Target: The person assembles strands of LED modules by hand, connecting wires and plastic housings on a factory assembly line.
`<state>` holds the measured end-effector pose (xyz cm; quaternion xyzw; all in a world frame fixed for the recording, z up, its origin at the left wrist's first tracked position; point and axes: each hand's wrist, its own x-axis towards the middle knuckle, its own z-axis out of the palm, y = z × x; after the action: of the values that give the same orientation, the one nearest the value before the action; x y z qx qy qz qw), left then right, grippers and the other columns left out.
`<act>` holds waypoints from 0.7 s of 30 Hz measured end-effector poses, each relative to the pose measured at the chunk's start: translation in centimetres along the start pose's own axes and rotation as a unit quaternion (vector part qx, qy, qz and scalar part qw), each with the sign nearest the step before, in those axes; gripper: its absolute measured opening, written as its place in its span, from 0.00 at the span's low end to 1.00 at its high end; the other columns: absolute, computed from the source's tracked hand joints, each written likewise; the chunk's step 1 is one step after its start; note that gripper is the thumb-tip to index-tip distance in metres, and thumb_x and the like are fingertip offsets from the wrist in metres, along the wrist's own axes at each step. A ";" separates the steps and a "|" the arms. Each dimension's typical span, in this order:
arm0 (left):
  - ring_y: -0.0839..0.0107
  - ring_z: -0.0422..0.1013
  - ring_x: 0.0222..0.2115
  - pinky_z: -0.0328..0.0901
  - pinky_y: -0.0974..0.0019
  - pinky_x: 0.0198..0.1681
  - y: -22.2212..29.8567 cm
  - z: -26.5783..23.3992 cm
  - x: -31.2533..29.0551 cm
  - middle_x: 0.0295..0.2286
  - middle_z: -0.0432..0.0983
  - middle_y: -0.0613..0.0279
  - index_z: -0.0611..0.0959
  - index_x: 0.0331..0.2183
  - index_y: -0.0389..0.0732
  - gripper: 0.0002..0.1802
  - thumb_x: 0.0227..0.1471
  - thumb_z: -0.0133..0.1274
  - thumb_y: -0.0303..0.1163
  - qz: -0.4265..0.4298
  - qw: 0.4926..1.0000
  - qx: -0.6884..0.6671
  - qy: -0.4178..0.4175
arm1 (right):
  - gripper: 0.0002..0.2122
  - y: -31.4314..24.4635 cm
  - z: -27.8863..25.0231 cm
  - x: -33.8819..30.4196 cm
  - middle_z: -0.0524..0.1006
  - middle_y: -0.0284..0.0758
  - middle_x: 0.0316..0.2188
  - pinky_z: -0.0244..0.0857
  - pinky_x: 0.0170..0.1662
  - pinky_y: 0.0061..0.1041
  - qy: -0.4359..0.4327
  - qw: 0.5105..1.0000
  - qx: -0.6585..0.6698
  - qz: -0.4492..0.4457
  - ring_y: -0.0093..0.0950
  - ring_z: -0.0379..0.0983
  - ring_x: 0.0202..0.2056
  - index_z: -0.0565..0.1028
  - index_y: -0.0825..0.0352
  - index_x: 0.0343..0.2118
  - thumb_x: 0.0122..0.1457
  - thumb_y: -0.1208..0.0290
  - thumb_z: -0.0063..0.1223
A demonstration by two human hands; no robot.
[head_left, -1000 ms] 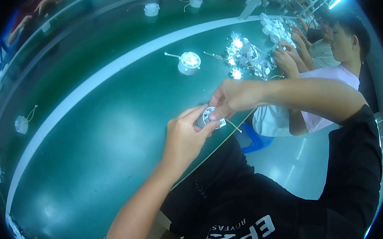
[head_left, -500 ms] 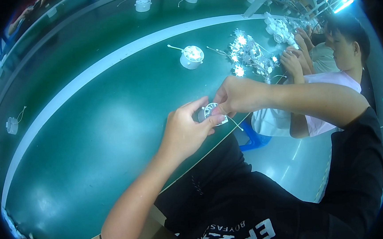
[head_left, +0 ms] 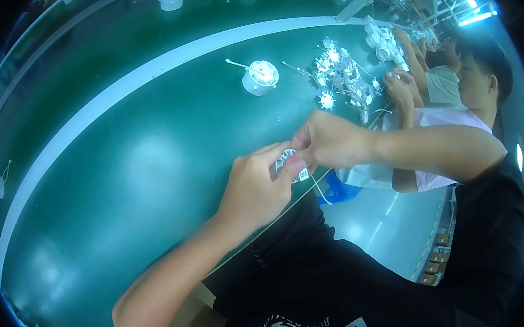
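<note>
Over the near edge of the green table, both my hands hold a small white round plastic housing [head_left: 283, 158] with ribs inside its rim. My left hand [head_left: 256, 188] is wrapped round its side, thumb across the front. My right hand [head_left: 332, 140] pinches at its upper right rim, and whatever lies under those fingertips is hidden. A white label [head_left: 303, 174] shows at the housing's lower side, and a thin white wire [head_left: 322, 191] hangs down from it. Beyond my hands, a similar larger white housing [head_left: 259, 83] stands on the table, its wire pointing left.
A heap of star-shaped white parts with wires [head_left: 342, 76] lies right of the standing housing, with a pile of white housings [head_left: 382, 41] behind it. A white strip [head_left: 116, 82] curves across the table [head_left: 112, 192]. At right sits a co-worker [head_left: 450, 114], near a blue stool [head_left: 340, 189].
Both hands stay on the housing, which is turned a little, with more of it covered by my left fingers. Its wire now hangs more steeply. The whole view has shifted slightly.
</note>
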<state>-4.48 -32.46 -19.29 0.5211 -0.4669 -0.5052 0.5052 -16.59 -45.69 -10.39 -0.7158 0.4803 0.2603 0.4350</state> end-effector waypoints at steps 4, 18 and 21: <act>0.57 0.77 0.26 0.71 0.65 0.29 -0.5 0.5 -0.8 0.38 0.82 0.45 0.81 0.46 0.25 0.17 0.55 0.56 0.24 0.044 0.999 -0.003 0.020 | 0.07 0.8 0.8 -0.1 0.80 0.33 0.22 0.71 0.30 0.18 -0.007 1.000 0.025 0.001 0.18 0.73 0.23 0.85 0.73 0.34 0.54 0.78 0.64; 0.55 0.74 0.23 0.69 0.60 0.28 -0.1 0.4 1.1 0.33 0.83 0.49 0.83 0.42 0.29 0.14 0.53 0.56 0.23 0.065 0.997 -0.036 0.034 | 0.06 1.0 -0.5 -0.1 0.81 0.32 0.22 0.70 0.28 0.16 0.017 0.997 0.069 -0.013 0.17 0.71 0.21 0.85 0.72 0.35 0.53 0.81 0.63; 0.66 0.76 0.22 0.70 0.69 0.25 0.8 -1.2 0.9 0.38 0.83 0.49 0.82 0.47 0.27 0.17 0.55 0.55 0.21 0.031 0.999 0.001 0.013 | 0.07 0.2 -0.6 0.4 0.81 0.33 0.23 0.71 0.28 0.16 0.008 0.992 0.126 -0.013 0.18 0.72 0.22 0.85 0.73 0.34 0.52 0.81 0.63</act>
<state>-3.24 -33.33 -18.53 0.5137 -0.4763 -0.4822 0.5261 -16.65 -46.42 -10.54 -0.6640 0.5032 0.1862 0.5207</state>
